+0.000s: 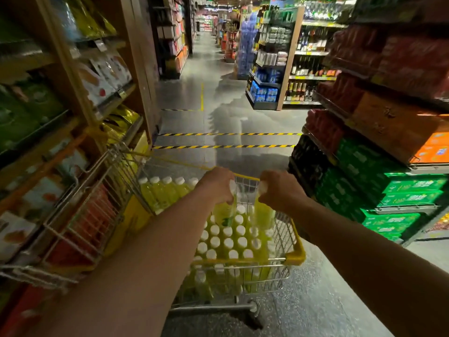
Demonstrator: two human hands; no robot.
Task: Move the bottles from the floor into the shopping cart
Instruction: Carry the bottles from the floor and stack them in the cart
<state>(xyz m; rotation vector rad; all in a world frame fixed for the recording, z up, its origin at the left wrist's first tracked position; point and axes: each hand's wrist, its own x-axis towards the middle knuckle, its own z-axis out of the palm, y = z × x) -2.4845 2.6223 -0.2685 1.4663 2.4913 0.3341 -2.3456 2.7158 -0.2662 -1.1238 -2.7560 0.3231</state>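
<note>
Above the shopping cart (pixel 297 249), packed with capped bottles (pixel 228 242), our left hand (pixel 216 186) grips a yellow-green drink bottle (pixel 224 212) by its neck; our right hand (pixel 279 190) grips a second bottle (pixel 263 212). Full, smooth plastic: likely heavy and slippery, so necks suit.

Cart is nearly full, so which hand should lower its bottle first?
Right hand, probably: its bottle hangs beside the cart's right wall, where fewer caps show; the left hand's bottle hangs over packed caps.
</note>
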